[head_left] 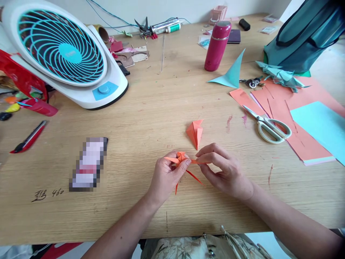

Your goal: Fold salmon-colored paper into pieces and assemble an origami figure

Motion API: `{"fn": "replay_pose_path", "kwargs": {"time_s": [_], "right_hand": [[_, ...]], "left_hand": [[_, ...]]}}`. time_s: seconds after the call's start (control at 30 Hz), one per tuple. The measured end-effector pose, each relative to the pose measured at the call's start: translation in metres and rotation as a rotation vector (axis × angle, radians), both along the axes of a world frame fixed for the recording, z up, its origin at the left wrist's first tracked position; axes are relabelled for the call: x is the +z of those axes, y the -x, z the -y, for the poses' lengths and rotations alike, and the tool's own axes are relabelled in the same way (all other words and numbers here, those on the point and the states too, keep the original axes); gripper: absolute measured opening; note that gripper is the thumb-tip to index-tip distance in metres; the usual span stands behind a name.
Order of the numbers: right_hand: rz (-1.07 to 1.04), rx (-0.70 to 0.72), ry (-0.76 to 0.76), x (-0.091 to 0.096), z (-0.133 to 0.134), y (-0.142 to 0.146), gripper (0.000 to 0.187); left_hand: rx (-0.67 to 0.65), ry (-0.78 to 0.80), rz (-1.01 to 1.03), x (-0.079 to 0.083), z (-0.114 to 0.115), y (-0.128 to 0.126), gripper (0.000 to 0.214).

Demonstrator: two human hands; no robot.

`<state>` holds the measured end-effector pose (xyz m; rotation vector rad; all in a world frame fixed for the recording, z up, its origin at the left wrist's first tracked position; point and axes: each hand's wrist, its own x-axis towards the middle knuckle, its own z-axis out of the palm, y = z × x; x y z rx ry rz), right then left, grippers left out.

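Note:
An orange folded paper figure [181, 157] with several thin pointed limbs is held just above the table near its front edge. My left hand [168, 176] is closed on its body, thumb pressed over the middle. On the right side, my right hand [222, 169] pinches one narrow limb of the same figure between thumb and fingers. Two other thin limbs point down below my left thumb. Just beyond the hands lies a second folded orange paper piece [195, 133], pointed toward me and touched by neither hand.
Scissors [269, 126] rest on orange paper sheets [309, 144] at right. Behind stand a pink flask [217, 46], a teal folded paper [230, 73] and a teal bag [293, 46]. Leftward are a white fan [113, 75], a blurred phone [88, 163] and a red cutter [29, 138].

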<state>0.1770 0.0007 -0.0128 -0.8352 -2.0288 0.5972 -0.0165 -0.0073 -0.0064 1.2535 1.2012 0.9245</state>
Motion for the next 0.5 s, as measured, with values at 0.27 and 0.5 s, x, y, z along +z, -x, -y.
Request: {"fn": "replay_pose_path", "kwargs": {"time_s": [0.27, 0.5], "right_hand": [[0.057, 0.025, -0.014, 0.0009, -0.0012, -0.0040, 0.022], [0.200, 0.005, -0.131, 0.0024, -0.0017, -0.0087, 0.021]], "left_hand": [[0.009, -0.025, 0.015, -0.0003, 0.0006, -0.0009, 0.019], [0.045, -0.028, 0.011, -0.0045, 0.0012, -0.0011, 0.022]]}}
